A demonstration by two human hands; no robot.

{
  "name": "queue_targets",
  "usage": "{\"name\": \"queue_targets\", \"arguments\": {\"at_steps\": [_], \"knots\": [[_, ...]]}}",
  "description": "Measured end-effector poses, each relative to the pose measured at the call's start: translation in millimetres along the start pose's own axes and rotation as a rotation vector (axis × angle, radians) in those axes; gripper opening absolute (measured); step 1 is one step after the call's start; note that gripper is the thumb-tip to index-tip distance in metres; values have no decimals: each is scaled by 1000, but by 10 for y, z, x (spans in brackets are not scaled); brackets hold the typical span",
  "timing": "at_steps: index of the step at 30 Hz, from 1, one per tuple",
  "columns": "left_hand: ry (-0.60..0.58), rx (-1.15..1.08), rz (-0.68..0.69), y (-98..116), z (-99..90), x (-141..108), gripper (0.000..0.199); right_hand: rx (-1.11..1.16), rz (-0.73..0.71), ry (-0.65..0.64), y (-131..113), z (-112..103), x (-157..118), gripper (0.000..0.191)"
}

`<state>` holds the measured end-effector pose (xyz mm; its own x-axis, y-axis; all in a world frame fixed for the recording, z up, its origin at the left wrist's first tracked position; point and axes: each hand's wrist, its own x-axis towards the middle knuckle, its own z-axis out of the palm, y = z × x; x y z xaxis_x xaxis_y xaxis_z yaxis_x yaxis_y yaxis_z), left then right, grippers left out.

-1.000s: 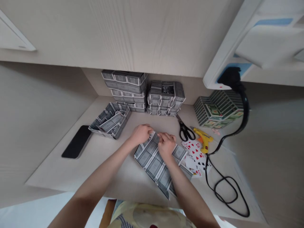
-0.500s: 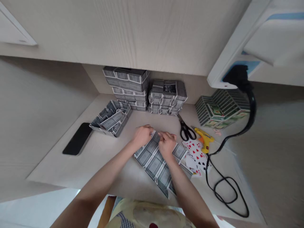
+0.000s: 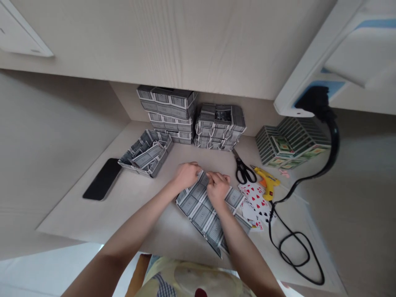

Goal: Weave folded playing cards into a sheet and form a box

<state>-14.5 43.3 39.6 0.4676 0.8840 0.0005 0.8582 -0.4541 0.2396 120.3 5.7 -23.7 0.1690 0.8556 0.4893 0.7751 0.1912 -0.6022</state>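
A sheet of joined playing cards [image 3: 202, 210], backs showing in a grey pattern, lies tilted on the desk in front of me. My left hand [image 3: 187, 175] pinches its far left corner. Close beside it, my right hand [image 3: 217, 187] grips the far edge with fingers bent, the forearm crossing over the sheet. The fingertips of both hands almost meet, and what lies right under them is hidden. Loose playing cards [image 3: 255, 202], faces up, lie just to the right of the sheet.
Black scissors [image 3: 244, 171] and a yellow glue gun [image 3: 268, 181] lie at right, with a black cable [image 3: 293, 235] looping nearby. Boxes made of cards [image 3: 167, 111] are stacked at the back. An open card box [image 3: 145, 154] and a phone [image 3: 102, 179] sit left; green card packs [image 3: 287, 140] stand back right.
The whole view has shifted slightly. Both hands keep the same hold on the card sheet, with no clear movement of the sheet itself.
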Motion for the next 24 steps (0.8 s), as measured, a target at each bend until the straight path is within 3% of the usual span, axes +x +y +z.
{"name": "queue_targets", "arguments": {"at_steps": [7, 13, 18, 20, 22, 24], "knots": [[35, -37, -21, -5, 40, -65, 27, -19, 53, -73, -32, -36, 31, 22], [106, -161, -107, -61, 63, -131, 27, -30, 127, -378, 50, -262, 227, 22], [221, -11, -62, 192, -133, -307, 31, -227, 170, -584, 119, -415, 321, 29], [129, 15, 29, 353, -144, -434, 25, -291, 151, -607, 98, -429, 321, 34], [-74, -11, 111, 491, -90, -557, 20, -368, 112, -615, 56, -431, 313, 38], [-165, -23, 120, 581, -5, -648, 36, -455, 70, -627, 12, -425, 306, 41]]}}
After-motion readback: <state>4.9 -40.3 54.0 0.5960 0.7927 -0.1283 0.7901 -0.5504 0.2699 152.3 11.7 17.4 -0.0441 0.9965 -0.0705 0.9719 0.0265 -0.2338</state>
